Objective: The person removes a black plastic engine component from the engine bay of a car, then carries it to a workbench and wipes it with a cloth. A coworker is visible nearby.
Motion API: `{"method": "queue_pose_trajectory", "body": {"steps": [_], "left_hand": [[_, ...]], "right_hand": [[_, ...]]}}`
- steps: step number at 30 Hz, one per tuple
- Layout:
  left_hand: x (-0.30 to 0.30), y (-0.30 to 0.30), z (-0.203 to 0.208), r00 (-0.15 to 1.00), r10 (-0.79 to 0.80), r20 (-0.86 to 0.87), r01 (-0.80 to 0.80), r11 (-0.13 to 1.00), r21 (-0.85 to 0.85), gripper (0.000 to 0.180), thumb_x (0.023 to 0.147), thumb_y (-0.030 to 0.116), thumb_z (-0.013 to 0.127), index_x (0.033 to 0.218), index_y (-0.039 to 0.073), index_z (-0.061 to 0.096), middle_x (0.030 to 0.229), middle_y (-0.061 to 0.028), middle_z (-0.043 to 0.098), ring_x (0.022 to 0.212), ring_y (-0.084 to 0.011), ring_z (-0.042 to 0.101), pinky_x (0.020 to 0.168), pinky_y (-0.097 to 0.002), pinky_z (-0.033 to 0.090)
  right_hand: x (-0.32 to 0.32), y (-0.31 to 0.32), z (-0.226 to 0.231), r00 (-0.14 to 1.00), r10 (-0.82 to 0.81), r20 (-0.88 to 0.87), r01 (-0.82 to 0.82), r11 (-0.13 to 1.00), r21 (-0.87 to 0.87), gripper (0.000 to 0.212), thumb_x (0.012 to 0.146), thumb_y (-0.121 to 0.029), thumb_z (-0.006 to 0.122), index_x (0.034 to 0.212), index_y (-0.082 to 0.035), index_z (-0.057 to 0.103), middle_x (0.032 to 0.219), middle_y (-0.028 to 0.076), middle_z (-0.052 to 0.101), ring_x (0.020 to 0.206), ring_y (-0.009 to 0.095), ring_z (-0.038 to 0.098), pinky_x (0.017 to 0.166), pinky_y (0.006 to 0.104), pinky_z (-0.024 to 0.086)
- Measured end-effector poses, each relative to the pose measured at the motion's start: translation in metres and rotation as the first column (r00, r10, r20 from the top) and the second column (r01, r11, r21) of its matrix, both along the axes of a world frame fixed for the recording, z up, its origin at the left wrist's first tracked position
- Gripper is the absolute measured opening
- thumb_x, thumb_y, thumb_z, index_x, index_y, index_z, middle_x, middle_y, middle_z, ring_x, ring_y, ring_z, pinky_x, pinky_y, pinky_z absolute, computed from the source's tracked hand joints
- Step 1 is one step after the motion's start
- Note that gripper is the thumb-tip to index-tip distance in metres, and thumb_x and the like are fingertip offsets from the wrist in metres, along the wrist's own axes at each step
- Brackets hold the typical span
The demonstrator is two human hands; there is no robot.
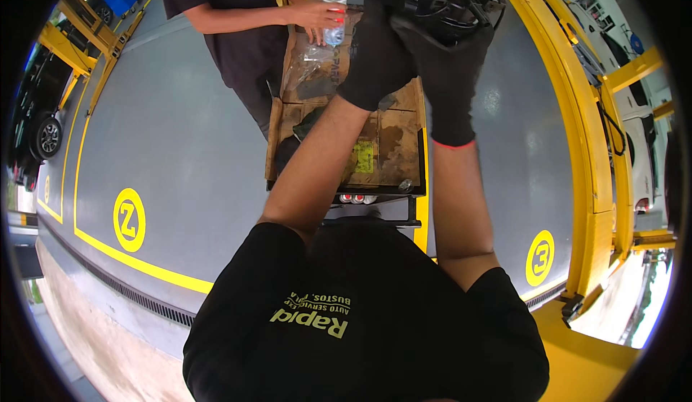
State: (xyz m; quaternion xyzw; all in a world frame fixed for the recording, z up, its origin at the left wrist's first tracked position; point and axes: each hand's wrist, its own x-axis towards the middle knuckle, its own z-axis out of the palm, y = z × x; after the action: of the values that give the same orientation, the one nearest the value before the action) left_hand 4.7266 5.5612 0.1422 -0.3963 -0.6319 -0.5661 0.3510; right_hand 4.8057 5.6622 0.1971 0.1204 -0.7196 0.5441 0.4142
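Observation:
My right hand [448, 70], in a black glove, grips the near right edge of a bulky black plastic assembly [450, 5] with cable-like parts inside. My left hand [378, 63], gloved in black too, is raised against the left part of the same assembly; its fingertips blend into the dark plastic. Below my hands stands a cart topped with worn, stained cardboard [393, 139]. Across the cart at the far left, another person's hands [317, 18] hold a spray can [334, 16] with a red top. Clear plastic film [306, 67] lies near that can.
A yellow-green label [365, 157] is on the cardboard. Several red-and-white can tops [353, 199] show under the cart's near edge. Yellow lift posts [591, 186] rise at right, others [72, 49] at left. A dark car [43, 113] is parked far left.

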Motion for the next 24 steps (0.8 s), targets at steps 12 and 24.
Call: {"method": "queue_pose_trajectory", "body": {"steps": [12,24], "left_hand": [[0.016,-0.009,-0.006,0.944,-0.250,0.214,0.224,0.965,0.138,0.087,0.081,0.026,0.084,0.147,-0.001,0.035,0.123,-0.0200,0.068,0.108,-0.0325,0.070,0.091,-0.0415,0.055],[0.019,-0.012,-0.040,0.958,-0.113,0.264,0.113,0.993,0.016,0.103,0.067,0.028,0.097,0.143,0.000,0.033,0.121,-0.0226,0.070,0.110,-0.0362,0.072,0.090,-0.0444,0.058]], "right_hand": [[-0.002,-0.006,-0.036,0.981,0.193,0.033,-0.167,0.914,-0.369,0.060,0.071,0.006,0.088,0.124,0.002,0.061,0.113,0.014,0.072,0.095,0.017,0.072,0.081,0.0301,0.063],[0.001,0.032,-0.071,0.918,0.386,0.092,-0.311,0.844,-0.438,0.041,0.084,0.003,0.078,0.123,0.004,0.065,0.118,0.012,0.071,0.107,0.021,0.070,0.091,0.0335,0.058]]}}
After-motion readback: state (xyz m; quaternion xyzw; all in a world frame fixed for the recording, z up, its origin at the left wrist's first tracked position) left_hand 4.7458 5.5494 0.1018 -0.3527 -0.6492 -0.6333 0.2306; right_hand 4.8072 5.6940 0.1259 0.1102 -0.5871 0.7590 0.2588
